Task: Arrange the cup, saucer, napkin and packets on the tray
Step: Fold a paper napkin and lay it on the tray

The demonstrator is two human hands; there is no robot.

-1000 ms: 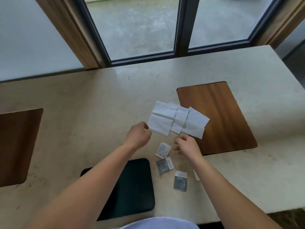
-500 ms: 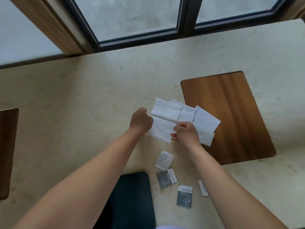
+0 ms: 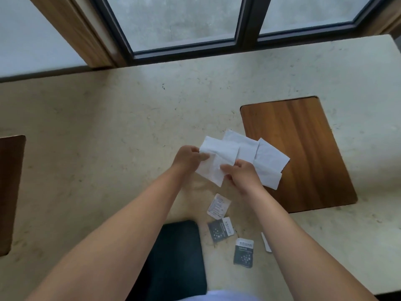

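White paper napkins (image 3: 247,151) lie fanned out on the cream stone table, their right end overlapping the wooden tray (image 3: 303,153). My left hand (image 3: 187,157) pinches the left edge of the nearest napkin. My right hand (image 3: 240,174) grips the same napkin at its lower middle. Below my hands lie three packets: a white one (image 3: 218,206), a dark grey one (image 3: 220,230) and another dark grey one (image 3: 243,253). A small white slip (image 3: 266,242) shows beside my right forearm. No cup or saucer is in view.
A dark chair seat (image 3: 173,257) sits under the table's near edge between my arms. A second wooden inset (image 3: 9,192) is at the far left. A window with dark frames (image 3: 247,20) runs along the table's far side.
My right hand rose from near the packets to the napkins and took hold of the nearest one. My left hand closed on its left edge. The view tilted forward.
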